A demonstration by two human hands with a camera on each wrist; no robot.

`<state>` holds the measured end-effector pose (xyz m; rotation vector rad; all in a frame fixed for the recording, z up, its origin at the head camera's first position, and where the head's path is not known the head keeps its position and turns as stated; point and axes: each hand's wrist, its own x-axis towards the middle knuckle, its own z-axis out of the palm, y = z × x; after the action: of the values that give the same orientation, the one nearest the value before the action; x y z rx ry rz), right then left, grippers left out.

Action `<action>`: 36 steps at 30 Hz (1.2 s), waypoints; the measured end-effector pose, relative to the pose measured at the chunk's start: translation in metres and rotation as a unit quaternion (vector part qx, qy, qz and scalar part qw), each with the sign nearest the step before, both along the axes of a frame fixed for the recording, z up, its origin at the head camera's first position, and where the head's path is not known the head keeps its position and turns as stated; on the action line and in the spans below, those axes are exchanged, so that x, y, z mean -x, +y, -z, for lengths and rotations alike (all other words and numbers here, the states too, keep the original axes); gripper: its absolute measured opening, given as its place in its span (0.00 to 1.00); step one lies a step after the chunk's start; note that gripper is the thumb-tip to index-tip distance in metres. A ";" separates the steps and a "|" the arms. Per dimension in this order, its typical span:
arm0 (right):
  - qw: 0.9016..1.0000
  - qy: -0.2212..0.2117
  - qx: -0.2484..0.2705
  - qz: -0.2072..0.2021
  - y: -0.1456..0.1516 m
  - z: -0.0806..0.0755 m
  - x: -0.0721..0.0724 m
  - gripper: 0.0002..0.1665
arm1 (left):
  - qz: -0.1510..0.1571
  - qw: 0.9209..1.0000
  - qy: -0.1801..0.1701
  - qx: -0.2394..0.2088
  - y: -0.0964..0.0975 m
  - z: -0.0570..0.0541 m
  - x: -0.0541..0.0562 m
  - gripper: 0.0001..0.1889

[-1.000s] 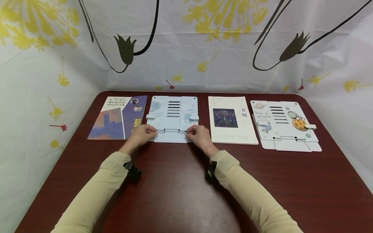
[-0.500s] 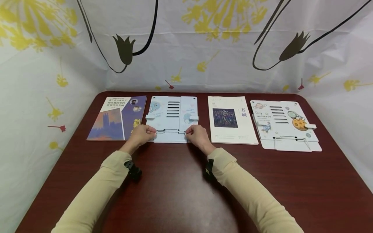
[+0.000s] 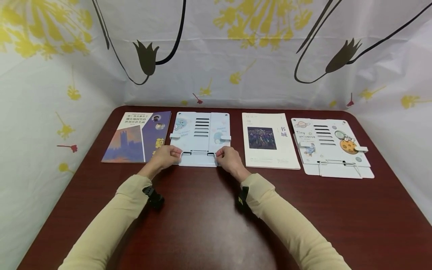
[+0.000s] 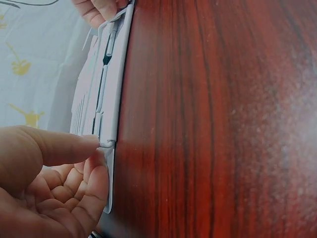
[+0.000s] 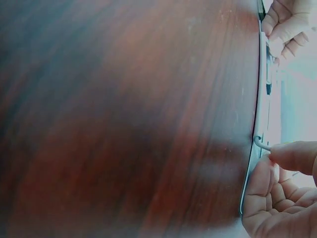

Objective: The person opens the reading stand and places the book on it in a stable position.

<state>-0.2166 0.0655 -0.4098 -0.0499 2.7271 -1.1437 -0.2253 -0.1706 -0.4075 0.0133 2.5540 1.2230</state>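
Note:
A pale blue book stand (image 3: 189, 145) with slots and cartoon prints lies flat near the back of the table. My left hand (image 3: 164, 155) is at its front left corner, thumb and fingertips pinching one end of a thin white wire bracket (image 4: 106, 144). At the front right corner my right hand (image 3: 230, 157) pinches the bracket's other end; in the right wrist view the bent wire end (image 5: 262, 144) runs in under the thumb. Both hands' remaining fingers are curled beside the stand's front edge.
A purple and white book (image 3: 126, 144) lies left of the stand. To the right are a cream book (image 3: 266, 157) and a second, white book stand (image 3: 324, 150) with space prints. A printed white curtain (image 3: 216, 82) hangs behind the dark red table (image 3: 202, 225).
Both hands keep their grip at the stand's front corners, with only slight finger movement at the wire bracket. The head view has shifted a little; books and the other stand have stayed put.

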 end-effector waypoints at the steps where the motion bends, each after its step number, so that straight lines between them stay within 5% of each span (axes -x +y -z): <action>1: 1.000 0.000 0.001 -0.002 0.000 0.000 0.000 0.04 | 0.001 1.000 0.001 0.000 0.000 0.000 0.000 0.15; 21: 0.999 0.019 0.018 -0.031 0.002 0.000 -0.005 0.05 | 0.029 0.994 0.103 0.025 -0.004 0.007 -0.014 0.08; 29: 0.997 0.041 0.020 -0.063 0.005 -0.003 -0.010 0.04 | 0.077 0.981 0.170 0.054 -0.008 0.007 -0.018 0.06; 36: 0.993 0.073 0.027 -0.089 0.007 -0.001 -0.012 0.06 | 0.107 0.971 0.209 0.035 -0.010 0.010 -0.021 0.07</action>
<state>-0.2042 0.0725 -0.4090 -0.3923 2.7476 -1.2045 -0.2044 -0.1809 -0.4173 0.5750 2.8489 1.1417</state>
